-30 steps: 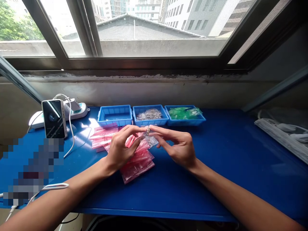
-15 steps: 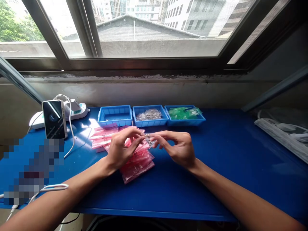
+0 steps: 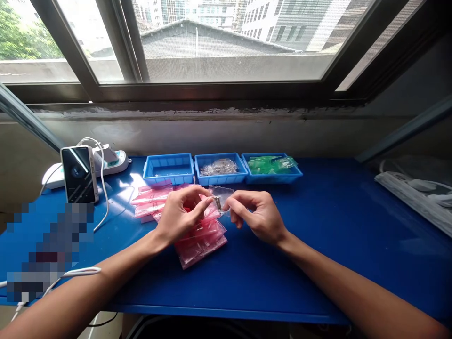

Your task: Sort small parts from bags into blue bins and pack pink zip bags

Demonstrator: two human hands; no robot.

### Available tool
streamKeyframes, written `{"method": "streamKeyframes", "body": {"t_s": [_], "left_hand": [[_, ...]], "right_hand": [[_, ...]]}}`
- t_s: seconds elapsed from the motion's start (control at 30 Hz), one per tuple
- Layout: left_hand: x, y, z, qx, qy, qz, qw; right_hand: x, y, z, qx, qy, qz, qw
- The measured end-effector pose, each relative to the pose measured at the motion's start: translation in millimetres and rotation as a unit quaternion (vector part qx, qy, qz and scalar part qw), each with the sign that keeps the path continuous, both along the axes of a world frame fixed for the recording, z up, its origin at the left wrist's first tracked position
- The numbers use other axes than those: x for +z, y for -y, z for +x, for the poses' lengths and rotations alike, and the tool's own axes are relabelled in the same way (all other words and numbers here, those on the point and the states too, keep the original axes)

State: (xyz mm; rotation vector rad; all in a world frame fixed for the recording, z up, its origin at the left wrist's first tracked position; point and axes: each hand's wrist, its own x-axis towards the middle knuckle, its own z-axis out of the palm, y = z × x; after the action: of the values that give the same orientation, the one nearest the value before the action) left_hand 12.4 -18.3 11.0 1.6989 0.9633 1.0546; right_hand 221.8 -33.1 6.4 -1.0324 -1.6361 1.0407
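Observation:
A small clear plastic bag (image 3: pixel 221 192) with a few thin metallic pieces in it is stretched between my hands. My left hand (image 3: pixel 183 212) pinches its left edge between thumb and fingertips. On the other side, my right hand (image 3: pixel 257 213) has its thumb and index finger closed on the bag's right edge. Under and behind my left hand lie several pink plastic bags (image 3: pixel 202 245), overlapping in a loose pile on the blue table (image 3: pixel 275 287). The fingertips partly cover the clear bag, and its contents are too small to name.
Along the back stand three blue trays: an almost bare left one (image 3: pixel 168 181), a middle one (image 3: pixel 221 180) with clear-bagged pieces, and a right one (image 3: pixel 273 179) with green bags. A phone (image 3: pixel 78 174), power strip (image 3: pixel 122 162) and white cable (image 3: pixel 105 188) occupy the left.
The clear bag has turned and spread flatter, so its upper part and the metallic pieces show more. My right hand has shifted slightly left, its fingers more curled. My left hand stays nearly in place.

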Motion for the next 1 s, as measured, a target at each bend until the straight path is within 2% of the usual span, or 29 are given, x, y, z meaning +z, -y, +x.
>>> {"method": "streamKeyframes", "body": {"t_s": [0.17, 0.4, 0.53, 0.73, 0.8, 0.87, 1.0], "left_hand": [[-0.1, 0.4, -0.2, 0.015, 0.004, 0.028, 0.999], [-3.4, -1.6, -2.1, 0.049, -0.02, 0.16, 0.986], [-3.4, -1.0, -2.8, 0.05, -0.009, 0.176, 0.983], [-3.8, -1.4, -4.2, 0.056, -0.03, 0.175, 0.982], [-2.8, -0.8, -4.1, 0.057, -0.035, 0.166, 0.984], [-1.1, 0.5, -3.4, 0.049, -0.043, 0.137, 0.988], [2.2, 1.9, -1.6, 0.019, -0.058, 0.064, 0.996]], "right_hand": [[-0.7, 0.2, -1.1, -0.035, -0.002, 0.011, 0.999], [-6.4, 1.3, -0.3, -0.079, 0.037, 0.09, 0.992], [-4.4, 2.4, -0.1, -0.08, 0.055, 0.122, 0.988], [-4.7, 0.9, 1.1, -0.085, 0.055, 0.113, 0.988], [-3.7, 0.0, 0.9, -0.073, 0.041, 0.104, 0.991], [-2.1, -0.7, 0.2, -0.032, 0.029, 0.075, 0.996], [-0.3, -3.6, -1.5, 0.09, -0.014, -0.065, 0.994]]}}
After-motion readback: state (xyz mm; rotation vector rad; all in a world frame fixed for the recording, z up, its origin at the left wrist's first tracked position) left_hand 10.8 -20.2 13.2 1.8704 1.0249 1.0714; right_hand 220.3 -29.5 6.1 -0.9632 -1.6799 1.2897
